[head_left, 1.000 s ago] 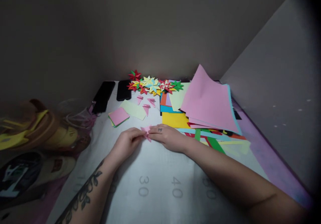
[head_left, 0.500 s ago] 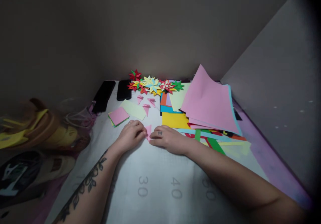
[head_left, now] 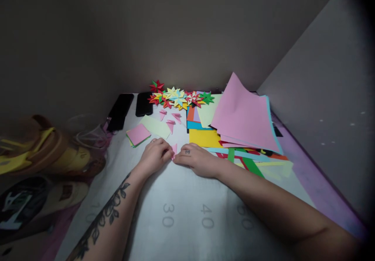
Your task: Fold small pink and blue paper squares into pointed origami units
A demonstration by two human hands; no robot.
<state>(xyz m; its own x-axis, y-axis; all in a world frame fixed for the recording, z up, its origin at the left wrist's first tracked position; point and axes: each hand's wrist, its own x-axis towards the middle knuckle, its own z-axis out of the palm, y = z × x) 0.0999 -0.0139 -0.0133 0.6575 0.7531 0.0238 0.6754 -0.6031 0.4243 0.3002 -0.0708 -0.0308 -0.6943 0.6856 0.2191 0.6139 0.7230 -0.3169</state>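
Between my two hands a small piece of pink paper point(head_left: 175, 148) lies at the table, its upper tip showing and the rest covered by fingers. My left hand point(head_left: 156, 153) pinches its left side, fingers curled. From the right, my right hand point(head_left: 197, 158) presses on its lower edge with fingers together. Just beyond are folded pink paper pieces point(head_left: 170, 126), three in all. To the left sits a stack of square papers point(head_left: 138, 134), pink on top, beside a pale green sheet point(head_left: 154, 126).
Folded paper stars point(head_left: 177, 97) in several colours line the back. Large pink sheets point(head_left: 243, 116) and coloured strips point(head_left: 253, 168) cover the right. Two black phones point(head_left: 144, 104) lie at back left. A cap point(head_left: 26, 202) and a brown-yellow bag point(head_left: 58, 148) stand left of the table.
My left hand has shifted slightly right, closer to my right hand. Less of the pink paper shows between the fingers. The view has moved a little.
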